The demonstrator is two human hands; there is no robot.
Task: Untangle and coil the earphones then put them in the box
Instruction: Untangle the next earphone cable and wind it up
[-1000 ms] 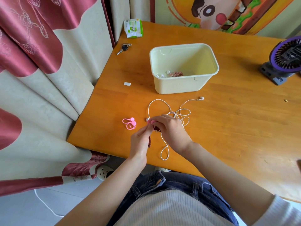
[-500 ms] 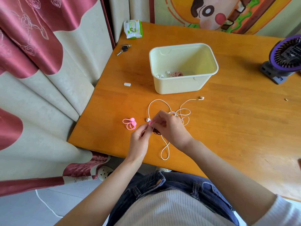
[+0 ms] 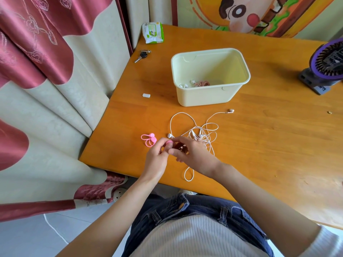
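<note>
A tangle of white earphones (image 3: 203, 135) lies on the orange table in front of a pale yellow box (image 3: 211, 97). Inside the box lie a coiled pink-brown pair (image 3: 203, 83) and white earbuds. My left hand (image 3: 157, 158) and my right hand (image 3: 193, 154) meet just left of the tangle. Between them they pinch a small dark coiled bundle of cord (image 3: 181, 147) with a pink tie end (image 3: 168, 142) at its top. Which fingers grip which part is partly hidden.
Loose pink cable ties (image 3: 149, 140) lie left of my hands. A small white piece (image 3: 146, 95), a key (image 3: 142, 55) and a wipes packet (image 3: 153, 32) sit at the table's left. A purple fan (image 3: 326, 65) stands far right. The table edge (image 3: 130, 175) runs under my wrists.
My hands have shifted slightly while working the pink tie at the dark bundle; the white tangle and the box have not moved.
</note>
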